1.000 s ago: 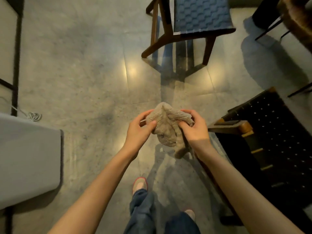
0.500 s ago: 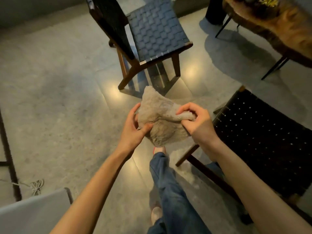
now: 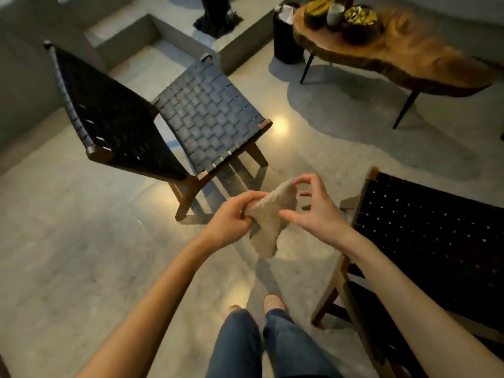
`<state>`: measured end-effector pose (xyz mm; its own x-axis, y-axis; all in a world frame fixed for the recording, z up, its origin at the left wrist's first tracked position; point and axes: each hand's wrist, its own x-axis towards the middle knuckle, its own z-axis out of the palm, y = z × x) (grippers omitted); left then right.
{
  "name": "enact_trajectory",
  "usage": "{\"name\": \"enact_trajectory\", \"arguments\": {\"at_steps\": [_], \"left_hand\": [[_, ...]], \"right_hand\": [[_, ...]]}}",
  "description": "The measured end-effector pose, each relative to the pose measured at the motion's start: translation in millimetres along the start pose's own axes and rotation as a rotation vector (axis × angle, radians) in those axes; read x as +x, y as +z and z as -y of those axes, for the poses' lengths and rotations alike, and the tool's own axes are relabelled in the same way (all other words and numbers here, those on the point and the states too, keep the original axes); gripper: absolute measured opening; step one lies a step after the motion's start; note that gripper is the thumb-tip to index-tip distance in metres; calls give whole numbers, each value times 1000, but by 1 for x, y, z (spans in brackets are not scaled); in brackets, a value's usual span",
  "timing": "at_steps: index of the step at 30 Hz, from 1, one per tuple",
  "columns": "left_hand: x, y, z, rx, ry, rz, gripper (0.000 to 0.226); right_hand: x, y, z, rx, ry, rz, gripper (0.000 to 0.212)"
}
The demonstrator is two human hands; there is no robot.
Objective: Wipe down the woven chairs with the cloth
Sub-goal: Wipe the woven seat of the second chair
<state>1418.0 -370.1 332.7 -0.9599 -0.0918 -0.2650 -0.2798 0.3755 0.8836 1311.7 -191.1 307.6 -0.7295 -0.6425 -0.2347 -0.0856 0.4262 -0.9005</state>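
A beige fluffy cloth (image 3: 268, 225) hangs in the air between my hands, over the floor. My left hand (image 3: 231, 219) grips its left edge with curled fingers. My right hand (image 3: 313, 211) has its fingers spread, with the thumb and index fingertip touching the cloth's right side. One woven chair (image 3: 207, 115), with a dark seat and backrest on a wooden frame, stands ahead to the left. A second woven chair (image 3: 425, 236) is close by on the right, just beyond my right forearm.
A live-edge wooden table (image 3: 403, 58) on thin black legs stands at the back right with bowls and a cup on it. A black bin (image 3: 286, 42) sits beside it. A low concrete step (image 3: 152, 31) runs behind the left chair. My feet are on the polished floor.
The view has tilted up and forward, and both chairs are closer. My right hand has loosened its pinch and spread its fingers. The cloth now hangs lower from my left hand.
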Motion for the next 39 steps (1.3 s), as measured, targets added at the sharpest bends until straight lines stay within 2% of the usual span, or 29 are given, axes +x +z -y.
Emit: {"name": "enact_trajectory", "arguments": {"at_steps": [2, 3, 6, 8, 11, 13, 18, 22, 25, 28, 31, 33, 36, 39], "left_hand": [[31, -16, -7, 100, 69, 73, 48], [45, -24, -9, 131, 81, 111, 47], [88, -43, -12, 236, 151, 215, 41], [117, -54, -11, 366, 203, 236, 38], [157, -68, -5, 492, 238, 280, 26], [185, -81, -1, 579, 297, 372, 21], [237, -95, 2, 743, 458, 554, 18], [269, -73, -9, 673, 486, 692, 8], [286, -43, -19, 674, 504, 755, 12], [304, -5, -23, 786, 584, 746, 19], [321, 34, -23, 974, 608, 610, 26], [333, 58, -22, 966, 558, 566, 27], [354, 79, -20, 947, 554, 527, 27], [382, 93, -19, 809, 433, 540, 21]], "right_hand": [[21, -6, 6, -26, -35, -23, 69], [31, -8, 7, -86, -55, -40, 65], [58, -14, 6, -325, -71, -144, 30], [70, -16, 6, -379, -26, -241, 19], [80, -19, 14, -287, 59, -355, 13], [87, -18, 21, -233, 115, -446, 13], [80, -15, 26, -180, 274, -672, 14], [50, -9, 5, -33, 456, -883, 12], [26, 0, -18, 69, 620, -985, 9], [14, 7, -43, 136, 731, -1052, 9], [14, 8, -71, 157, 798, -1084, 7], [18, 3, -89, 209, 787, -1116, 2], [32, -11, -109, 237, 761, -1150, 5], [53, -31, -127, 229, 766, -1174, 4]]}}
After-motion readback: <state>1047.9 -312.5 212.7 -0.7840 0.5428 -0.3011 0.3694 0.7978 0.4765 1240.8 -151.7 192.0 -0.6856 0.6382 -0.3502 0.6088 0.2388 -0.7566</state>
